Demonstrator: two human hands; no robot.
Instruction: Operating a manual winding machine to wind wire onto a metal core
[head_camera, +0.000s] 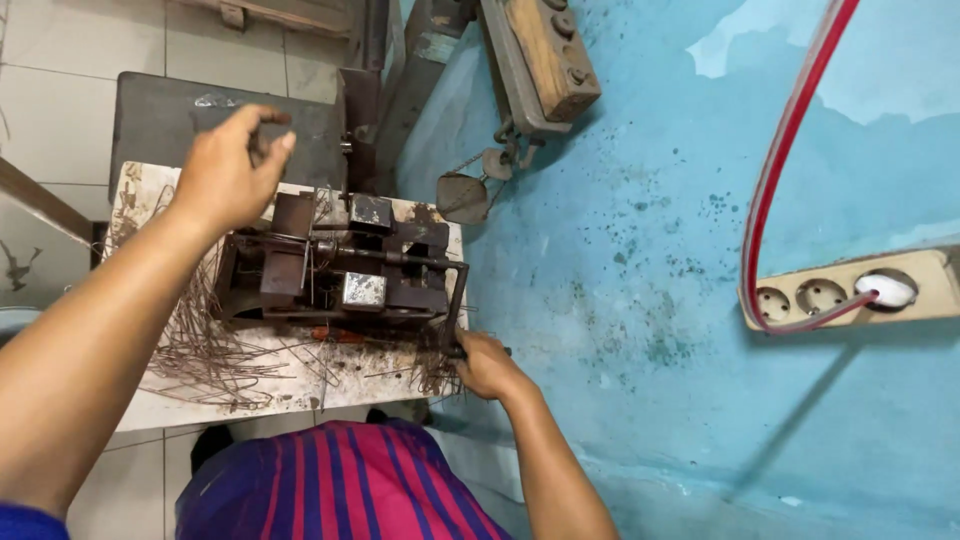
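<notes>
The rusty metal machine (340, 270) stands on the white bench (200, 400), with bent wires (210, 350) lying around it. The right hand (485, 365) is closed around the crank handle (458, 310) at the machine's right side. The left hand (232, 165) hovers above the machine's far left corner, fingers pinched on a thin wire piece.

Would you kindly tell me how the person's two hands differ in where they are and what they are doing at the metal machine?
The left hand is raised above the far side of the rusty machine, fingers curled around something small; the right hand sits low at the near corner, gripping the crank handle. The left arm reaches far forward; the right stays close to the body. Both are bare.
</notes>
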